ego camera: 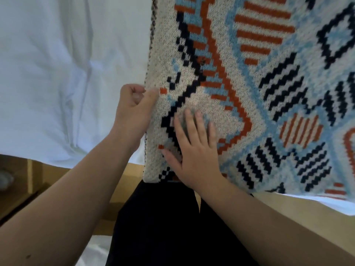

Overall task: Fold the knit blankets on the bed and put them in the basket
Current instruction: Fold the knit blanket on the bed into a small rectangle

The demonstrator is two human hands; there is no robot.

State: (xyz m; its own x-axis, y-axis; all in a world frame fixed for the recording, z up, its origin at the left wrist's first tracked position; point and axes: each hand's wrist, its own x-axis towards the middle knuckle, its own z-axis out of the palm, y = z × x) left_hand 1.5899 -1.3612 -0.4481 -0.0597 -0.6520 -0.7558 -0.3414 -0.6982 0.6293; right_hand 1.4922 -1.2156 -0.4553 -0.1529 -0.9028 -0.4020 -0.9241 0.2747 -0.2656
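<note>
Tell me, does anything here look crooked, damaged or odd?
Nothing looks damaged. The patterned cream, blue, orange and navy knit blanket lies flat on the white bed sheet, its near corner overhanging the bed edge. The left hand pinches its side edge; the right hand presses flat.

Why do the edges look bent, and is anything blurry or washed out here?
Head view: the wide lens curves the blanket edge and the bed frame. The white sheet is bright, nearly washed out, with soft even light and faint shadows. The right hand is a little smeared, with blanket pattern showing through its fingers; the left hand is sharper.
</note>
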